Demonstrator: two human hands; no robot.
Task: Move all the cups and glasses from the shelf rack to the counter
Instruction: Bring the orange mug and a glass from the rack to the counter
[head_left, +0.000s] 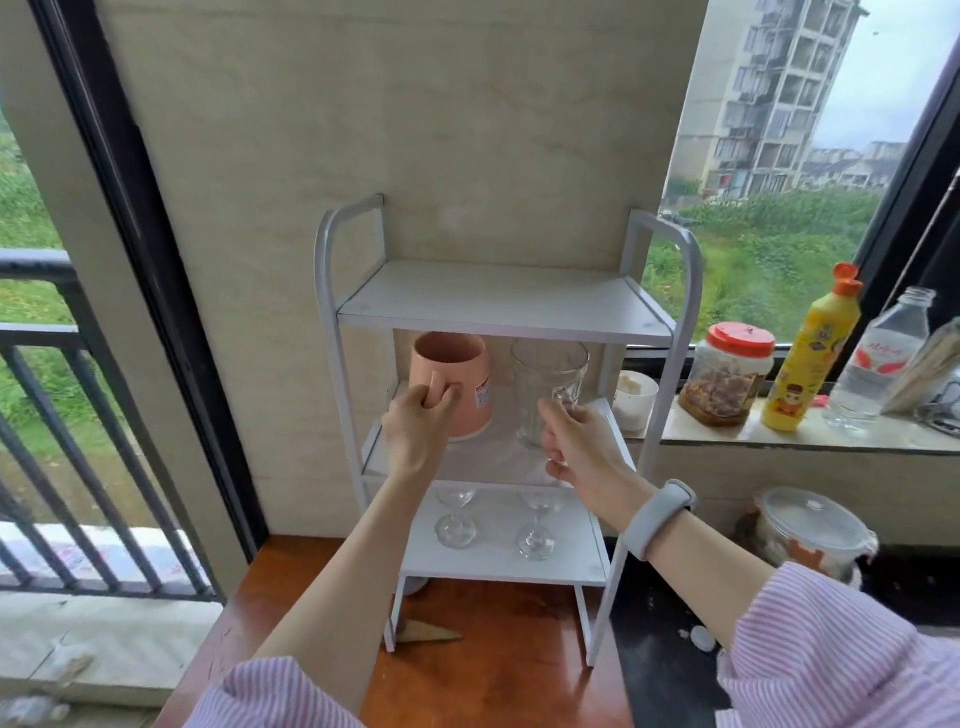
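A white three-tier shelf rack (506, 304) stands on the wooden counter (498, 675) against the wall. On its middle tier are a pink mug (457, 371) at the left and a clear glass mug (545, 382) at the right. My left hand (418, 434) is closed around the pink mug's handle. My right hand (576, 441) grips the glass mug's handle. Both mugs are upright, at or just above the tier. Two stemmed glasses, the left glass (456, 517) and the right glass (539, 525), stand on the bottom tier. The top tier is bare.
On the window sill to the right stand a small white cup (635, 400), a red-lidded jar (727, 379), a yellow squeeze bottle (810, 358) and a water bottle (878, 364). A lidded plastic container (810, 530) sits lower right. A balcony railing (62, 415) is at the left.
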